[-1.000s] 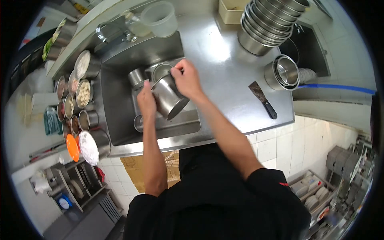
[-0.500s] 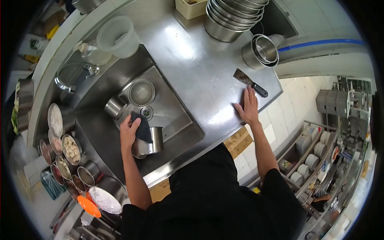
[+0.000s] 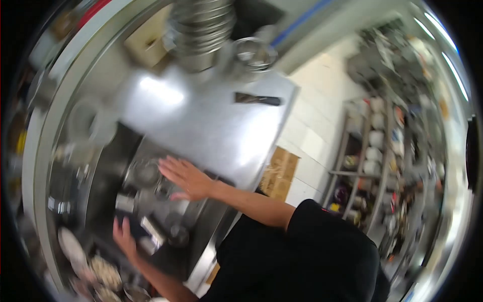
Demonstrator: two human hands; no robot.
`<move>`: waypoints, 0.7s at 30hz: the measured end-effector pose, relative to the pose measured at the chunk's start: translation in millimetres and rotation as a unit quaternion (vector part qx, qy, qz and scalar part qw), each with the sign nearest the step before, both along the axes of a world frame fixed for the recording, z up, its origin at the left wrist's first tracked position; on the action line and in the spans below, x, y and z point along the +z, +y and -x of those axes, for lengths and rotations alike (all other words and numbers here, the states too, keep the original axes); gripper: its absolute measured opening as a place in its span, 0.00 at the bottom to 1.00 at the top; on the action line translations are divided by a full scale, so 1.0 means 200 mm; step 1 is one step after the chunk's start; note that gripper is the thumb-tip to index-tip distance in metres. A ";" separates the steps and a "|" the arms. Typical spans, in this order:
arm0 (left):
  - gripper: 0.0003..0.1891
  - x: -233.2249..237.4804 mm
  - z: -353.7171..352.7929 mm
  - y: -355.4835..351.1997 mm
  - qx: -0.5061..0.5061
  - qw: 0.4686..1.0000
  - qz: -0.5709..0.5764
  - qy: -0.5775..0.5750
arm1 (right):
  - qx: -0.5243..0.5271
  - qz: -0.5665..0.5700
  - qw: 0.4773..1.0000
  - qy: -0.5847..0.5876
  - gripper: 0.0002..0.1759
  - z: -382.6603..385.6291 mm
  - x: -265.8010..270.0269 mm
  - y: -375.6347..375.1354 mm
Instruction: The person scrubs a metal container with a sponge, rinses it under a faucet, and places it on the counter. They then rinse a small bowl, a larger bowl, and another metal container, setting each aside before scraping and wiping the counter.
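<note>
My left hand (image 3: pixel 124 237) is over the sink, blurred, with its fingers around a dark cloth (image 3: pixel 137 229). Right beside the cloth is a shiny metal pot (image 3: pixel 152 236) in the sink. My right hand (image 3: pixel 187 180) reaches over the sink (image 3: pixel 103 186) with its fingers stretched out and nothing in it. Beyond its fingertips lies a round metal bowl (image 3: pixel 145 172), smeared by motion. A smaller metal pot (image 3: pixel 125 202) sits between that bowl and the cloth. On the steel counter (image 3: pixel 201 118) rests a scraper (image 3: pixel 257 98) with a black handle, apart from both hands.
Stacked metal pots (image 3: pixel 201 38) and a smaller nested set (image 3: pixel 255 53) stand at the counter's far end. A translucent tub (image 3: pixel 90 121) is behind the sink. Food containers (image 3: pixel 105 272) sit at lower left. A shelf of dishes (image 3: pixel 372 136) and flattened cardboard (image 3: pixel 279 173) are at right.
My right hand has left the counter beside the scraper and swung left over the sink. The whole view has turned and blurred. My left hand stays by the pot with the cloth.
</note>
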State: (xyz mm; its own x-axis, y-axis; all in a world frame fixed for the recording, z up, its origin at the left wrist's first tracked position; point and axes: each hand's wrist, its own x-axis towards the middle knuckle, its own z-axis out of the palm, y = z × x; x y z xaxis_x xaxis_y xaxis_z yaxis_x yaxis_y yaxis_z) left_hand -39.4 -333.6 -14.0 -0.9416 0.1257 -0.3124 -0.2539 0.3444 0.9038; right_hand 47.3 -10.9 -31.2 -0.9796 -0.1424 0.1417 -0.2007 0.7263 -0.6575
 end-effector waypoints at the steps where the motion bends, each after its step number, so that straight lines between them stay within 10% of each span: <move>1: 0.25 -0.03 -0.01 -0.05 -0.008 1.000 0.017 0.017 | -0.020 -0.033 0.999 -0.013 0.48 -0.14 0.01 0.13; 5: 0.25 -0.21 -0.09 -0.26 -0.033 0.989 0.126 0.073 | -0.178 -0.227 0.941 -0.179 0.52 -0.72 -0.01 0.54; 10: 0.31 -0.16 -0.09 -0.07 -0.073 0.988 0.136 0.022 | -0.306 -0.148 0.939 -0.049 0.52 -0.15 -0.21 0.25; 14: 0.24 -0.15 -0.03 0.10 -0.085 0.996 0.011 0.013 | -0.178 -0.134 0.973 -0.065 0.51 0.32 -0.12 0.18; 16: 0.21 -0.11 -0.03 0.13 -0.039 0.999 0.004 0.000 | -0.010 0.109 0.994 -0.004 0.50 0.36 -0.13 0.20; 21: 0.12 -0.08 -0.18 -0.03 0.094 0.995 -0.023 -0.033 | -0.326 -0.187 0.926 -0.032 0.48 -0.05 -0.29 0.70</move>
State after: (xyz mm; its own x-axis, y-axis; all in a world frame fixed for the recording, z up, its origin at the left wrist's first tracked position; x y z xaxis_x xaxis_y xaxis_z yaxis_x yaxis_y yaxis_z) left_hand -3.5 -340.4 -29.4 -0.9275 -0.0352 -0.3722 -0.3691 0.2435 0.8969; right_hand 58.0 128.9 -89.2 -0.8793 0.4552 0.1400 0.3916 0.8584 -0.3314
